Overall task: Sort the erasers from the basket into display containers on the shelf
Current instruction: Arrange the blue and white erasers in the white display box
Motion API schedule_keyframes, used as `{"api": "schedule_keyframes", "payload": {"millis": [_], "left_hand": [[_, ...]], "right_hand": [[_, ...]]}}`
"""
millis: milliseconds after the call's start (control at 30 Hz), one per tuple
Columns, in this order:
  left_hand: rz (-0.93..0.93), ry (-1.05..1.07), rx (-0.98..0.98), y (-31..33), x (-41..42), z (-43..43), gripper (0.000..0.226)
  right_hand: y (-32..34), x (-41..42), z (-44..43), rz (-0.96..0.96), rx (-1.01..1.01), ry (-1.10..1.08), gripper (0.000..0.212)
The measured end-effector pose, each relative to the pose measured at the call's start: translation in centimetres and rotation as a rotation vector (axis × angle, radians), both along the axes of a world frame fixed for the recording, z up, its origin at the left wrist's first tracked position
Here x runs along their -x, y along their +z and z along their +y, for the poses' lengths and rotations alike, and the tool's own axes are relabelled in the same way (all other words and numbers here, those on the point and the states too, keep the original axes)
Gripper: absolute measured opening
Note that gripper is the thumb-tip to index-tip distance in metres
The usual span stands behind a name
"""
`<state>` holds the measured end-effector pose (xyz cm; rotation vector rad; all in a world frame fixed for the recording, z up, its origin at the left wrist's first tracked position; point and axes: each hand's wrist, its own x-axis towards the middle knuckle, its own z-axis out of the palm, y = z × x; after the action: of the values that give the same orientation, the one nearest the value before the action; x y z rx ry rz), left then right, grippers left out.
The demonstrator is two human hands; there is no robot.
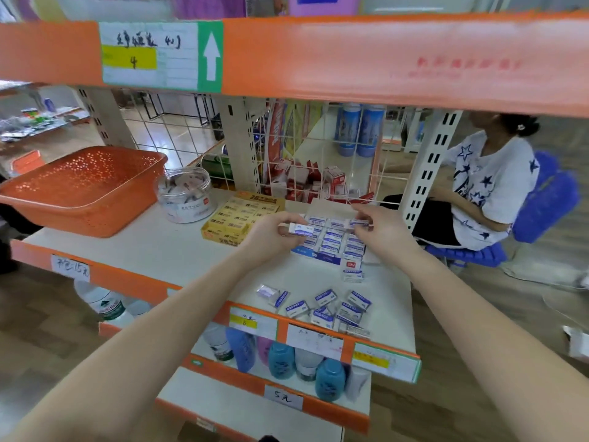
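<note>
Now, both hands busy over the display box (318,255)
The left hand (274,234) grips one eraser (299,229), the right hand (381,229) pinches another eraser (359,222) just above the box's rows; loose erasers (325,306) lie near the shelf (178,250) front edge.

shelf (165,247) | orange basket (86,186) left | jar (186,196) | yellow box (239,221) | blue box (334,242) | loose erasers (322,309) front

To your right a person in a star-print shirt (487,186) sits on a blue chair (549,199); teal bottles (330,379) stand below you.
</note>
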<state>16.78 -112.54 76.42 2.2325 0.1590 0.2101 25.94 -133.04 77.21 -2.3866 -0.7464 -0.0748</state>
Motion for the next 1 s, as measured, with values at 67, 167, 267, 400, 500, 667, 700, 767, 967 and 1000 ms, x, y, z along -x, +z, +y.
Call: {"api": "schedule_keyframes", "payload": {"millis": [67,167,267,400,500,667,700,767,967,1000], "left_hand": [[0.028,0.012,-0.029,-0.3,-1.0,-0.4,0.022],[0.067,0.024,-0.195,-0.4,-2.3,-0.8,0.030],[0.104,-0.062,-0.429,0.1,-3.2,-1.0,0.033],[0.124,-0.127,-0.635,0.9,-4.0,-1.2,0.034],[0.072,-0.111,-0.742,1.1,-4.5,-1.2,0.032],[0.012,0.053,-0.733,0.8,-4.2,-1.7,0.026],[0.003,0.081,-0.724,0.9,-4.1,-1.8,0.022],[-0.001,0.122,-0.744,0.9,-4.0,-1.9,0.019],[0.060,0.070,-0.745,0.2,-4.2,-1.8,0.026],[0.082,0.054,-0.715,0.3,-4.2,-1.5,0.027]], "right_hand": [[0.0,-0.6,-0.2,-0.028,0.077,-0.013,0.045],[-0.5,-1.0,-0.1,-0.054,0.163,-0.006,0.043],[-1.2,-1.0,0.1,-0.105,0.244,-0.039,0.040],[-1.3,-1.5,0.5,-0.115,0.224,-0.077,0.029],[-1.5,-1.8,0.5,-0.132,0.234,-0.105,0.015],[-1.8,-1.4,0.4,-0.178,0.286,-0.124,0.019],[-1.9,-1.4,0.3,-0.188,0.285,-0.133,0.020],[-2.1,-1.4,0.4,-0.185,0.266,-0.145,0.021],[-2.3,-1.6,0.3,-0.180,0.332,-0.096,0.026],[-2.1,-1.7,0.3,-0.162,0.360,-0.088,0.027]]}}
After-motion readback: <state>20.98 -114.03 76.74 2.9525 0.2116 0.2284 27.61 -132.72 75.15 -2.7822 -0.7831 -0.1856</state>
